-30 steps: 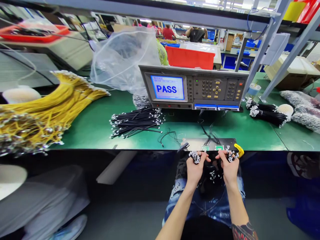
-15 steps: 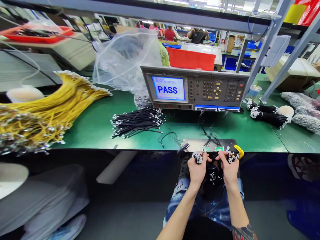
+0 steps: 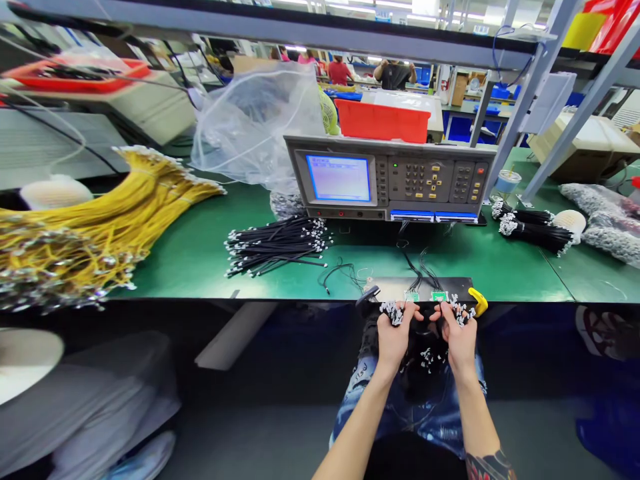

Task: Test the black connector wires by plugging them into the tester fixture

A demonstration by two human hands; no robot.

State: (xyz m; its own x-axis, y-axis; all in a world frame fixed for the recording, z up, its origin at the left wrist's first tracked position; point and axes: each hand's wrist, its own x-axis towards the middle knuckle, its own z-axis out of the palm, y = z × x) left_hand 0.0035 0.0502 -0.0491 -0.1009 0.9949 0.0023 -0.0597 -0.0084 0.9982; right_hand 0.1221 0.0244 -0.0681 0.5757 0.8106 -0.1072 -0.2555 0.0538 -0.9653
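My left hand [image 3: 395, 337] is closed around a bunch of black cables whose white connectors [image 3: 393, 312] stick out by the thumb. Opposite it, my right hand [image 3: 460, 337] grips another cluster of white connector ends [image 3: 461, 312]. Both sets of fingertips are at the bench's front edge, just below two small green circuit boards [image 3: 439, 296] on a dark fixture plate [image 3: 459, 287]. Thin black wires run from the boards to the tester [image 3: 393, 177], whose lit screen shows no large word. More white ends [image 3: 428, 360] hang between my wrists. Whether a cable touches the boards is hidden.
Loose black cables [image 3: 275, 247] lie left of the fixture, and a big bundle of yellow cables [image 3: 150, 200] farther left. Bundled black cables [image 3: 537, 227] rest at right. A yellow clip-like piece [image 3: 479, 302] edges the fixture. Behind the tester stands a red bin [image 3: 383, 120].
The large word PASS has gone from the tester's screen. My hands stay nearly in place with the cables, and the view has shifted slightly.
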